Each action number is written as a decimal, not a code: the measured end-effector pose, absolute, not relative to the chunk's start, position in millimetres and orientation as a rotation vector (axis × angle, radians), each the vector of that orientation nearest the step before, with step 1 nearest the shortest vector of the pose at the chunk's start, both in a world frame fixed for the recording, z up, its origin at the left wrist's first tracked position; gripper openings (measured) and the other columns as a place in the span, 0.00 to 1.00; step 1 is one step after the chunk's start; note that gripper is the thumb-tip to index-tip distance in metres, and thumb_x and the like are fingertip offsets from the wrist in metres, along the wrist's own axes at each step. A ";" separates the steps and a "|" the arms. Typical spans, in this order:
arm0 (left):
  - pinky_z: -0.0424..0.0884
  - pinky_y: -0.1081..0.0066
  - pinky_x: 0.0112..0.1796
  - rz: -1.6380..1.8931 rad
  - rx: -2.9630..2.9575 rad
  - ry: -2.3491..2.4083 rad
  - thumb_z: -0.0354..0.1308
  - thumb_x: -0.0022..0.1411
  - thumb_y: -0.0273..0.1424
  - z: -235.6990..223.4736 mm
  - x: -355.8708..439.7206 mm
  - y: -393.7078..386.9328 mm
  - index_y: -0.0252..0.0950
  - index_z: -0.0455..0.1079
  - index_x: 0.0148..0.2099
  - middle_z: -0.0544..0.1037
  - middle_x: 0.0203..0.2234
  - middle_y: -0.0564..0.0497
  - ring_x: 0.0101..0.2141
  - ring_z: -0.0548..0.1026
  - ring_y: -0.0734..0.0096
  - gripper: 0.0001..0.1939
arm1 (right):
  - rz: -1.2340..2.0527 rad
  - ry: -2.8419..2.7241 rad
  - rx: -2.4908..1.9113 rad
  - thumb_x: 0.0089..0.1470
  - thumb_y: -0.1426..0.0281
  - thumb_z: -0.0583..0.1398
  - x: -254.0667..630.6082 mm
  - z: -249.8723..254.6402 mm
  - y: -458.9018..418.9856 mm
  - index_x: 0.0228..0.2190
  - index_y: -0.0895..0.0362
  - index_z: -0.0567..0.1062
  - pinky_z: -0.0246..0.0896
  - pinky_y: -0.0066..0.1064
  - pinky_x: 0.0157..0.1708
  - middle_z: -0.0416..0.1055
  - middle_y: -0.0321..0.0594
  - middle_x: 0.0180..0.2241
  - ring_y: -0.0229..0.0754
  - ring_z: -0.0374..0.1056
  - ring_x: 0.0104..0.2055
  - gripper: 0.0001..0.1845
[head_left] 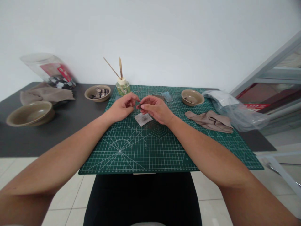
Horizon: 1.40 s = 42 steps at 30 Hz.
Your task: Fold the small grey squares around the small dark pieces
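Note:
Above the cutting mat [131, 157], both hands meet near its middle. My right hand [157, 108] pinches a small dark piece [140, 106] between thumb and fingers; its exact kind is too small to make out. Close beside it, my left hand [123, 107] has curved fingers with the thumb apart from them. Its fingertips reach towards the piece, and whether they touch it I cannot tell. Below the hands lies a greyish-white square sheet [142, 119] with a dark smudge. A dark flat item [158, 97] behind my right hand is partly hidden, with a small light-blue packet [167, 96] nearby.
A bowl [87, 94] of dark and pale pieces stands back left, beside a reed diffuser [122, 88]. At the right are another bowl [201, 99], a brown cloth [209, 120] and a plastic bag [237, 110]. Far left: a bowl [30, 116], a cloth [47, 94], a clear container [37, 64].

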State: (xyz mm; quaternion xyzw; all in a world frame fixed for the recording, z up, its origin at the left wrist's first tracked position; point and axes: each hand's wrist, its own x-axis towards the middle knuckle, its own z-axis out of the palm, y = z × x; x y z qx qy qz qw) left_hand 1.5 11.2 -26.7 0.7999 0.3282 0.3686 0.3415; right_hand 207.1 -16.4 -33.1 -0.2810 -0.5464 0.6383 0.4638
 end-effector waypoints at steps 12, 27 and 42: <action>0.63 0.70 0.31 0.824 2.134 1.006 0.53 0.49 0.24 -23.2 2.6 8.1 0.38 0.67 0.46 0.67 0.29 0.56 0.28 0.66 0.73 0.19 | 1.415 -1.290 -0.781 0.43 0.67 0.66 207.9 -34.4 -11.7 0.31 0.54 0.73 0.63 0.26 0.28 0.76 0.32 0.27 0.33 0.66 0.27 0.10; 0.62 0.55 0.55 0.410 2.601 0.985 0.53 0.65 0.39 -17.4 1.9 9.8 0.39 0.77 0.53 0.75 0.45 0.45 0.50 0.70 0.57 0.19 | 1.176 -1.320 -0.938 0.44 0.68 0.64 211.7 -39.0 -3.8 0.34 0.54 0.76 0.67 0.32 0.37 0.75 0.33 0.31 0.36 0.69 0.33 0.11; 0.61 0.58 0.46 0.268 2.567 1.211 0.62 0.60 0.45 -13.6 5.8 2.4 0.39 0.71 0.52 0.73 0.45 0.45 0.48 0.67 0.51 0.21 | 0.888 -1.638 -1.146 0.40 0.67 0.64 210.0 -33.0 -10.6 0.29 0.54 0.70 0.63 0.34 0.34 0.71 0.32 0.28 0.38 0.65 0.30 0.11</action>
